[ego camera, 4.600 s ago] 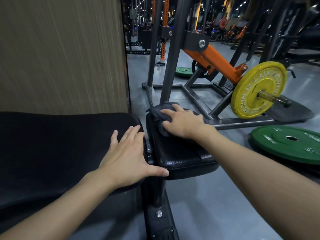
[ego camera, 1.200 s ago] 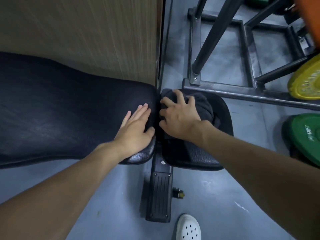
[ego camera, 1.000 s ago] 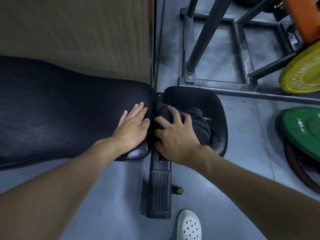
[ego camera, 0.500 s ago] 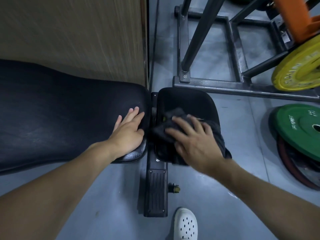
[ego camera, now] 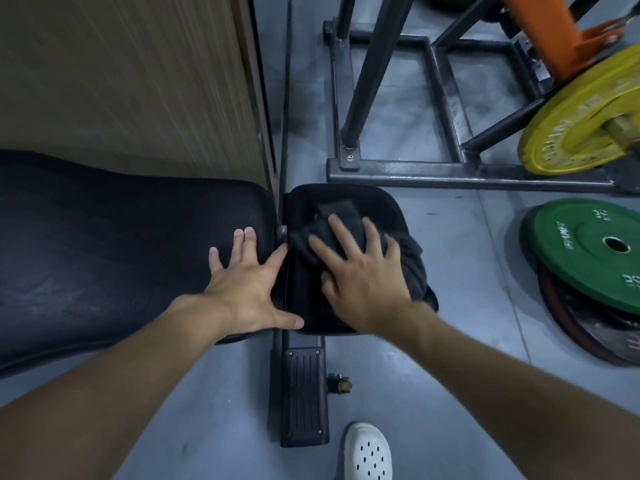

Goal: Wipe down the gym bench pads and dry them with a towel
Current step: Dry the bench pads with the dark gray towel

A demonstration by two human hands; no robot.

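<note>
The long black back pad (ego camera: 104, 258) of the gym bench stretches across the left. Its small black seat pad (ego camera: 391, 209) sits just right of it, across a narrow gap. A crumpled dark grey towel (ego camera: 412, 261) lies on the seat pad. My right hand (ego camera: 363, 271) presses flat on the towel with fingers spread. My left hand (ego camera: 246, 278) rests flat on the end of the back pad, fingers straight, thumb reaching over the gap to the seat pad's near edge.
A wood-grain wall panel (ego camera: 131, 81) stands behind the back pad. The bench foot (ego camera: 301, 396) runs toward me beside my white clog (ego camera: 369, 452). A dark steel rack frame (ego camera: 450, 174) with a yellow plate (ego camera: 581, 116) is beyond the seat; green plates (ego camera: 595, 251) lie stacked at right.
My right hand slid the towel from the seat pad's near edge back toward the middle. My left hand spread its fingers, and its thumb moved out across the gap.
</note>
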